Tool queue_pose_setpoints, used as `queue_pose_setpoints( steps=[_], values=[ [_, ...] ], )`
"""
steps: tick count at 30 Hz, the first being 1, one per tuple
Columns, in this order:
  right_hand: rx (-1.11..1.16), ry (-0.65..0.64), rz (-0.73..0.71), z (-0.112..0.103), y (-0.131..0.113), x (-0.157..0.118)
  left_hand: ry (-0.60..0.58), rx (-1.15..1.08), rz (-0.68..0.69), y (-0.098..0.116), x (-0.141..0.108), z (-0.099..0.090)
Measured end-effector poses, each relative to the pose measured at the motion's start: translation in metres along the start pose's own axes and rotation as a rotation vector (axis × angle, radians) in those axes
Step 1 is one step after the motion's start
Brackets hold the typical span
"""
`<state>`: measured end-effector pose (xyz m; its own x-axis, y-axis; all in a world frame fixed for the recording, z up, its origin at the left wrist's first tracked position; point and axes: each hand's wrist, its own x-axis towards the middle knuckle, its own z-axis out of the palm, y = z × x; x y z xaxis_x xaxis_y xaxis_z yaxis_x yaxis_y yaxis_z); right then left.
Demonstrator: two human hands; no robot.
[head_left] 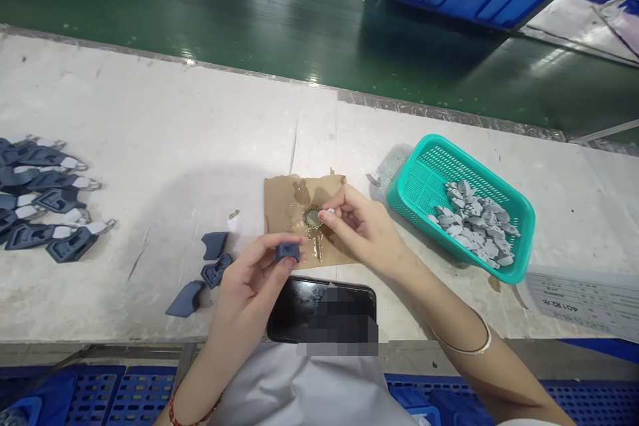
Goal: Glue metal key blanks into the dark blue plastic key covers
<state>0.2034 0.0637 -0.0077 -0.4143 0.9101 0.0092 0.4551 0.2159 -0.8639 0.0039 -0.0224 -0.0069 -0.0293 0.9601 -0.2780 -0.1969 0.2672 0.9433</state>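
Note:
My left hand (254, 279) grips a small dark blue-grey plastic part (287, 252) between thumb and fingers. Pinched in the fingertips of my right hand (367, 226) is a small light grey plastic piece (329, 212), mostly covered by the fingers. It is at the edge of a round, shallow crimped cap (313, 217) that sits on a stained piece of brown cardboard (279, 203). Wet, shiny streaks run from the cap toward me. Left of my left hand lie three loose dark plastic parts (215, 245).
On the right, a green basket (417, 190) holds many light grey pieces (479, 223). A phone (322, 313) lies at the table's front edge. Several dark parts with light ends (54, 200) lie far left. A printed sheet (579, 299) is at right; a green belt (224, 20) runs behind.

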Motion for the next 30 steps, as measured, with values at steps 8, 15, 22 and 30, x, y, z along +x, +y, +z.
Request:
queue_pose_setpoints(
  steps=[8,15,22,30],
  values=[
    [-0.172,-0.089,-0.131,0.006,-0.001,0.005,-0.066,0.104,-0.009,-0.007,0.001,-0.003],
    [-0.198,-0.061,-0.184,0.004,0.001,0.004,-0.124,0.170,0.007,-0.007,-0.001,-0.002],
    [0.227,-0.009,0.022,0.007,0.005,0.002,-0.151,0.182,0.004,-0.008,-0.002,-0.002],
    [0.732,-0.073,0.095,0.014,-0.003,-0.001,-0.234,0.310,0.019,-0.007,0.001,-0.002]
  ],
)
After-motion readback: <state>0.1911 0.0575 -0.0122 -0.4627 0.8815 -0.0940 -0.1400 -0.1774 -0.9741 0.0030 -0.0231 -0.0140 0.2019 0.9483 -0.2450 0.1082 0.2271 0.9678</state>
